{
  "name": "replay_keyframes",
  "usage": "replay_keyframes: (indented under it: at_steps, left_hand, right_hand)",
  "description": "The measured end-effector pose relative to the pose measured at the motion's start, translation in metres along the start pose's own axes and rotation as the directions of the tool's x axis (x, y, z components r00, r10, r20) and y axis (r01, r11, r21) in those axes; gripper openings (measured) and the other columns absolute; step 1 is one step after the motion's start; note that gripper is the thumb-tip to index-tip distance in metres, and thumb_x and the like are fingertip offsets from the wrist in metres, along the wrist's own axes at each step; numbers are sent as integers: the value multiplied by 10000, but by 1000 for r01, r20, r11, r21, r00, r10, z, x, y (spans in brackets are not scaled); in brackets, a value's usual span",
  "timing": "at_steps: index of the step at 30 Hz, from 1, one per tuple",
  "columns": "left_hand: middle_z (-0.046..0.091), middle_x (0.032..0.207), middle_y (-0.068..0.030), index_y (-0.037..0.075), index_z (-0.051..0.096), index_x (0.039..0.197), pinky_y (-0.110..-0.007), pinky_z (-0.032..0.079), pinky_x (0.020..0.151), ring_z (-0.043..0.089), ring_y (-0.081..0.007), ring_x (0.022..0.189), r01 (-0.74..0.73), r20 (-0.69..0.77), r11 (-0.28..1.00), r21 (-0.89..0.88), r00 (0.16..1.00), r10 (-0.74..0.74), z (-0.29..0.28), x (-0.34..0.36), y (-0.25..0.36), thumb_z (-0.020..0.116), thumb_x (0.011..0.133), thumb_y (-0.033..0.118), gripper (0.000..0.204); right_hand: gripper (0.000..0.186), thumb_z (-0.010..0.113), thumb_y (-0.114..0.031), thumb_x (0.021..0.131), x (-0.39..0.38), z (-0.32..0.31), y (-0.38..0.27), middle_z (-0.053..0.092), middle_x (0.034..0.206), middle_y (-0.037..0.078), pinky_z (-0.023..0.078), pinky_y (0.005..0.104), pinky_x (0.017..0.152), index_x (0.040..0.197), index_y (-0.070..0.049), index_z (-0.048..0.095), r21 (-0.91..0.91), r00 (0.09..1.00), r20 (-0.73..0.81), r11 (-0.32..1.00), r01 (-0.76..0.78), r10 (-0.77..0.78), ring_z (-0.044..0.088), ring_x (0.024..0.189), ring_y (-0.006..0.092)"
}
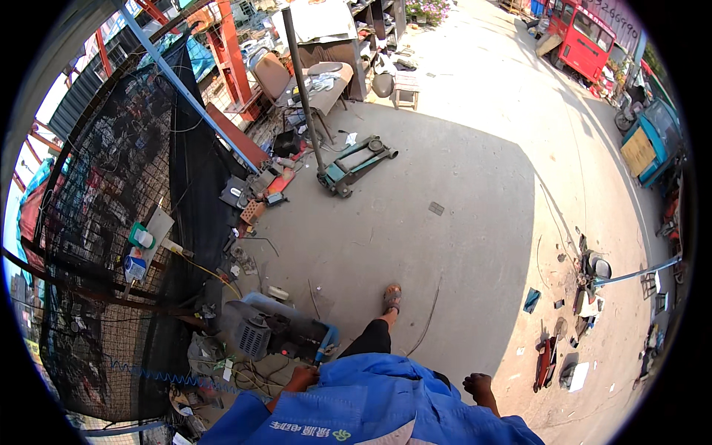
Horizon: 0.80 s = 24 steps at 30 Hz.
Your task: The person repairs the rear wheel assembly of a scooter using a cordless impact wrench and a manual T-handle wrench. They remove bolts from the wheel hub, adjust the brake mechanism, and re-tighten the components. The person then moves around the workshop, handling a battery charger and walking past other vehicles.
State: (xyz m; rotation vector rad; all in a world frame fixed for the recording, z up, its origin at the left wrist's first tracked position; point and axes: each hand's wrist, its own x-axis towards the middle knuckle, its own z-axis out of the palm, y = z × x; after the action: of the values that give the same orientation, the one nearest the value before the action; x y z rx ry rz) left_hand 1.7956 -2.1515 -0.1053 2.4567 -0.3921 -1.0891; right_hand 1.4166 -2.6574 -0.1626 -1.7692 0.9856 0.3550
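My left hand is closed, low beside the blue jacket front, just below a grey machine with a blue handle that looks like a compressor. A short, thin piece shows by its fingers; what it holds I cannot make out. From the left, a coiled blue hose runs toward that hand, its end hidden among other hoses. My right hand hangs out to the right, fingers curled in, with nothing visible in it. One sandalled foot is stepping forward on the concrete.
Ahead stands a green floor jack with a long upright handle. Black mesh fencing lines the left, with bricks and scrap at its foot. Loose parts and a red piece lie at right. A red vehicle is far off.
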Motion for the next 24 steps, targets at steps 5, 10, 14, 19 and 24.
replay_keyframes:
  at_steps: [5, 10, 14, 19, 24]
  left_hand:
    - [647, 839, -207, 10, 649, 849, -410, 502, 601, 640, -350, 678, -194, 281, 910, 366, 955, 91, -55, 88, 13, 595, 823, 289, 285]
    - [634, 751, -88, 8, 626, 899, -343, 500, 565, 650, -216, 684, 347, 96, 413, -842, 850, -518, -136, 179, 124, 556, 878, 210, 214]
    - [633, 776, -86, -12, 602, 900, -358, 515, 565, 656, -235, 712, 161, -83, 482, -861, 891, -446, -168, 258, 164, 574, 872, 212, 227]
    - [643, 836, -124, -22, 590, 904, -388, 523, 572, 659, -260, 726, 296, 61, 341, -892, 828, -558, -177, 304, 218, 542, 879, 195, 224]
    - [629, 906, -168, -29, 569, 974, -420, 507, 643, 630, -298, 751, 440, 271, 103, -892, 704, -657, -135, 308, 227, 510, 889, 192, 244]
  right_hand:
    - [271, 599, -341, 726, 56, -26, -118, 689, 870, 103, 495, 394, 763, 848, -122, 704, -590, 985, 57, 790, 167, -166, 656, 866, 248]
    - [280, 618, -219, 795, 131, -42, -130, 684, 857, 137, 482, 364, 684, 832, 54, 668, 181, 940, -100, 935, -304, 325, 624, 799, 162]
    - [231, 605, -209, 794, 206, -93, -166, 677, 788, 107, 485, 355, 640, 759, 15, 651, -275, 989, 27, 953, -130, 142, 633, 745, 176]
    - [204, 605, -278, 733, 319, -184, -266, 650, 660, 64, 497, 362, 578, 639, -98, 608, -730, 942, 269, 595, 336, -202, 649, 648, 260]
    - [222, 630, -344, 680, 470, -255, -351, 651, 697, 101, 500, 407, 612, 643, -126, 612, -793, 918, 231, 485, 370, -322, 646, 695, 299]
